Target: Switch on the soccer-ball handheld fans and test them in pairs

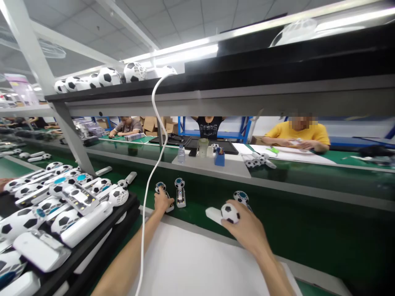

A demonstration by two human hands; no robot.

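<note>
While left hand [161, 201] touches one fan [164, 196], right hand [243, 228] holds another [226, 213].

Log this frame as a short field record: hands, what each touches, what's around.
left hand: on a football-head unit on the green belt
right hand: grips a football-head unit, white handle pointing left
between hands: one opened unit lying on the belt
behind right hand: another unit, partly hidden
cable: white, hangs from the upper shelf past the left arm
tray: black, at left, piled with units
mat: white, under both forearms
people: three seated across the line
</note>
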